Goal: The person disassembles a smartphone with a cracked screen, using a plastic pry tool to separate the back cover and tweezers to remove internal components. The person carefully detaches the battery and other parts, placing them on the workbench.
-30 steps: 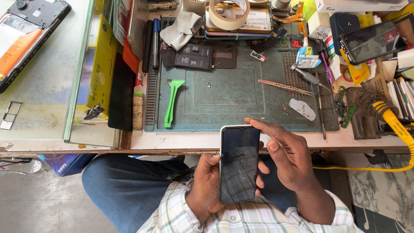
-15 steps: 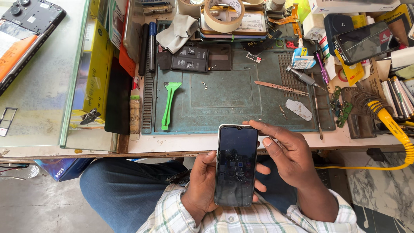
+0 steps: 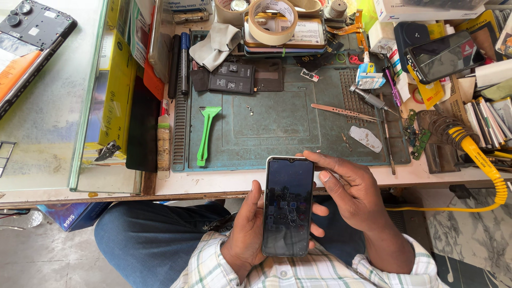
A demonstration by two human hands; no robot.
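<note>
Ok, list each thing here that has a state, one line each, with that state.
phone: held upright in left hand, screen lit dimly, glass cracked
right hand: fingers on the phone's top right edge
green pry tool: lying flat on the mat, untouched
tweezers: lying closed on the mat
tape roll: resting on stacked phones
second phone: screen dark, lying tilted
</note>
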